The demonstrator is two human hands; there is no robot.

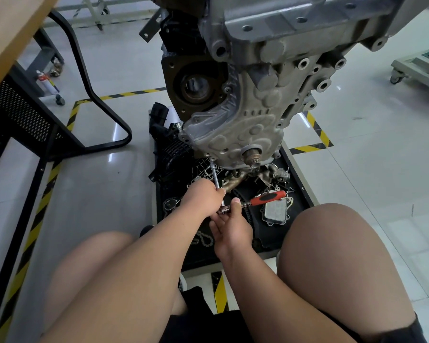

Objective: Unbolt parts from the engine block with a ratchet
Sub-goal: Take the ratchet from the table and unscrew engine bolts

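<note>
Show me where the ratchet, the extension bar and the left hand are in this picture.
ratchet (268, 197): head view, on its red grip.
extension bar (214, 173): head view, on the bare shaft above the fist.
left hand (203, 198): head view, on its back.

Bare floor (109, 184) open at left, engine block (245, 115) looming above, loose parts (275, 211) crowding the tray (265, 232)

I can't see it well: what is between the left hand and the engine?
A thin silver bar reaches from the left hand up to the engine's lower edge, in the head view.
</note>
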